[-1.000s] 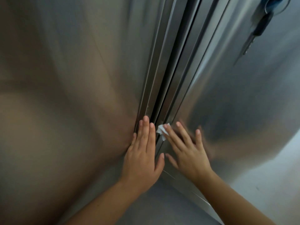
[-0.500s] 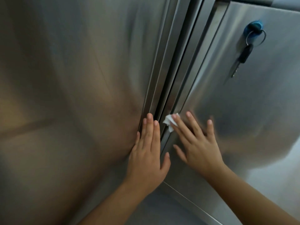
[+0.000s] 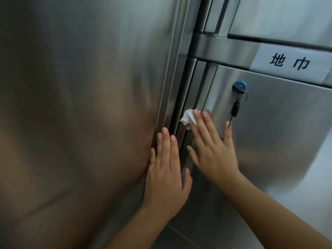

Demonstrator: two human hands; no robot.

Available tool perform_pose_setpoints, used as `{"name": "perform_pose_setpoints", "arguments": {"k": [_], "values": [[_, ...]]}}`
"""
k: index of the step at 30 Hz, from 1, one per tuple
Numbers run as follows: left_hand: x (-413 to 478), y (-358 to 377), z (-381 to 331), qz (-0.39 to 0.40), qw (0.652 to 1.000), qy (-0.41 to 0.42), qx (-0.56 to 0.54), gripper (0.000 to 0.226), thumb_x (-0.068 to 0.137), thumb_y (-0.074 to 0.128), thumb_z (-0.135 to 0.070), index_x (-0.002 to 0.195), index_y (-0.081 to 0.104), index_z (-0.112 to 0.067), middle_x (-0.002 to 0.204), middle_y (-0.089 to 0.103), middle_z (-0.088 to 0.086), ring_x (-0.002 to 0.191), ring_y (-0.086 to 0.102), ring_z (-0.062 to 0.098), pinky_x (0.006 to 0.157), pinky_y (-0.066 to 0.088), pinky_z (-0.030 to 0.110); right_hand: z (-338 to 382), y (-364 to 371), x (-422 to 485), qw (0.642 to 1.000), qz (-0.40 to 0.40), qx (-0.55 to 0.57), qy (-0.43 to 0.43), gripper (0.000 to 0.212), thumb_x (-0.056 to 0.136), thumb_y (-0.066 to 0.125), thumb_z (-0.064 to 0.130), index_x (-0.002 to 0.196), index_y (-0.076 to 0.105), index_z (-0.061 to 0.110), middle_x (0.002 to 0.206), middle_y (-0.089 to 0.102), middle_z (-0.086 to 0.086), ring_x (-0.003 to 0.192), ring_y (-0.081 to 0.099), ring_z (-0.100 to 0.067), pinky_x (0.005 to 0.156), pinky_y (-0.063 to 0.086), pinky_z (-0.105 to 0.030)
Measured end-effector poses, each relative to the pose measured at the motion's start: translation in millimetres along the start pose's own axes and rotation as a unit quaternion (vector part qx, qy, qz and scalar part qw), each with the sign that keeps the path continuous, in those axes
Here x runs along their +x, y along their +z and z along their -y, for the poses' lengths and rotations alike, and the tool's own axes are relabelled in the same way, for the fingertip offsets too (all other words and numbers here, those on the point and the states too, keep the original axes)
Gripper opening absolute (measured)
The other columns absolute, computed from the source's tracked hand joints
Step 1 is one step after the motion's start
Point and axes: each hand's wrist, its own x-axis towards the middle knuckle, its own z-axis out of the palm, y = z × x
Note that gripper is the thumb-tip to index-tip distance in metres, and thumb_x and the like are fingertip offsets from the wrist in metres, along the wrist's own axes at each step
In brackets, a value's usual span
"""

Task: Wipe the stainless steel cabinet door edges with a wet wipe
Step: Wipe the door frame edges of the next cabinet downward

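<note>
Two stainless steel cabinet doors meet at a dark vertical gap: a large left door (image 3: 80, 105) and a smaller right door (image 3: 280, 133). My right hand (image 3: 212, 150) lies flat on the right door's left edge and presses a small crumpled white wet wipe (image 3: 188, 119) under its fingertips against the folded edge strip. My left hand (image 3: 167, 169) rests flat, fingers together, on the left door's right edge beside the gap, with nothing in it.
A blue lock (image 3: 239, 86) with a key and key ring hanging from it (image 3: 235, 108) sits on the right door, just right of my fingers. A white label with black characters (image 3: 291, 62) is stuck on the crossbar above. Another door panel shows at top right.
My right hand has slid the wipe upward along the right door's edge, closer to the lock. My left hand has stayed on the left door edge. The view has tilted up.
</note>
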Motion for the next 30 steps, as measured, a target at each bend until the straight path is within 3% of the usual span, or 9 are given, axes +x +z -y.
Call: {"name": "perform_pose_setpoints", "arguments": {"k": [2, 7, 12, 15, 18, 20, 22, 25, 30], "values": [[5.1, 0.1, -3.6, -0.004, 1.000, -0.004, 0.004, 0.073, 0.081, 0.038, -0.033, 0.142, 0.021, 0.004, 0.152, 0.012, 0.021, 0.141, 0.009, 0.028, 0.103, 0.013, 0.056, -2.4, -1.9, 8.1, 1.000, -0.008, 0.008, 0.015, 0.064, 0.092, 0.029, 0.044, 0.145, 0.025, 0.008, 0.153, 0.013, -0.009, 0.141, 0.012, -0.021, 0.110, 0.008, -0.053], [22.4, -4.1, -9.4, -0.027, 1.000, -0.006, 0.006, 0.073, 0.080, 0.039, -0.032, 0.142, 0.022, 0.004, 0.151, 0.014, 0.021, 0.140, 0.012, 0.027, 0.102, 0.014, 0.057, -5.6, -8.8, 33.4, 0.994, -0.033, 0.062, 0.083, 0.070, 0.089, 0.043, 0.044, 0.144, 0.023, 0.005, 0.152, 0.014, -0.011, 0.141, 0.016, -0.024, 0.107, 0.019, -0.056], [35.4, -9.4, -11.2, -0.040, 0.999, 0.009, -0.025, 0.076, 0.081, 0.038, -0.032, 0.144, 0.011, 0.001, 0.153, 0.007, 0.018, 0.141, 0.006, 0.025, 0.110, 0.008, 0.048, -7.4, -14.5, 60.5, 0.982, -0.062, 0.107, 0.146, 0.072, 0.090, 0.044, 0.040, 0.145, 0.017, 0.002, 0.152, 0.003, -0.013, 0.141, 0.005, -0.026, 0.108, 0.004, -0.057], [31.5, -9.9, -5.8, -0.036, 0.998, 0.028, -0.038, 0.078, 0.082, 0.039, -0.034, 0.145, 0.010, 0.000, 0.155, 0.005, 0.017, 0.142, 0.006, 0.025, 0.112, 0.005, 0.042, -5.9, -17.7, 61.0, 0.972, -0.087, 0.151, 0.161, 0.070, 0.090, 0.042, 0.038, 0.144, 0.020, 0.000, 0.150, 0.004, -0.016, 0.140, 0.006, -0.031, 0.109, 0.010, -0.058], [25.8, -9.3, 1.4, -0.030, 0.997, 0.046, -0.045, 0.078, 0.078, 0.041, -0.032, 0.144, 0.015, 0.001, 0.153, 0.011, 0.018, 0.142, 0.010, 0.025, 0.112, 0.012, 0.037, -5.1, -18.0, 54.6, 0.975, -0.097, 0.105, 0.172, 0.070, 0.090, 0.038, 0.041, 0.143, 0.024, -0.004, 0.149, 0.006, -0.020, 0.140, 0.006, -0.031, 0.110, 0.014, -0.056], [22.9, -8.2, 3.7, -0.025, 0.998, 0.052, -0.032, 0.078, 0.076, 0.041, -0.032, 0.143, 0.019, 0.002, 0.152, 0.015, 0.019, 0.140, 0.013, 0.026, 0.105, 0.022, 0.050, -4.8, -18.2, 52.6, 0.978, -0.082, 0.066, 0.179, 0.071, 0.091, 0.038, 0.042, 0.142, 0.026, -0.006, 0.149, 0.005, -0.021, 0.140, 0.005, -0.030, 0.111, 0.014, -0.055], [21.1, -7.7, 3.8, -0.020, 0.998, 0.052, -0.026, 0.077, 0.077, 0.040, -0.032, 0.143, 0.020, 0.002, 0.152, 0.016, 0.020, 0.140, 0.014, 0.026, 0.099, 0.021, 0.058, -5.3, -18.6, 52.6, 0.979, -0.067, 0.037, 0.187, 0.072, 0.091, 0.037, 0.042, 0.141, 0.026, -0.009, 0.150, 0.003, -0.020, 0.141, 0.004, -0.029, 0.111, 0.011, -0.055], [21.5, -8.5, 3.1, -0.022, 0.998, 0.050, -0.033, 0.077, 0.077, 0.041, -0.031, 0.143, 0.021, 0.003, 0.152, 0.016, 0.020, 0.140, 0.013, 0.026, 0.103, 0.018, 0.055, -8.6, -18.4, 52.8, 0.982, -0.057, 0.015, 0.181, 0.071, 0.092, 0.034, 0.042, 0.141, 0.027, -0.009, 0.150, 0.001, -0.019, 0.142, 0.003, -0.027, 0.111, 0.008, -0.052], [21.9, -10.5, 4.4, -0.023, 0.998, 0.051, -0.034, 0.076, 0.076, 0.040, -0.030, 0.142, 0.022, 0.004, 0.150, 0.017, 0.021, 0.139, 0.014, 0.025, 0.105, 0.020, 0.051, -19.7, -18.7, 55.7, 0.987, -0.034, -0.022, 0.158, 0.072, 0.094, 0.025, 0.045, 0.145, 0.017, -0.004, 0.151, 0.007, -0.021, 0.140, 0.012, -0.033, 0.109, 0.021, -0.057]]}}
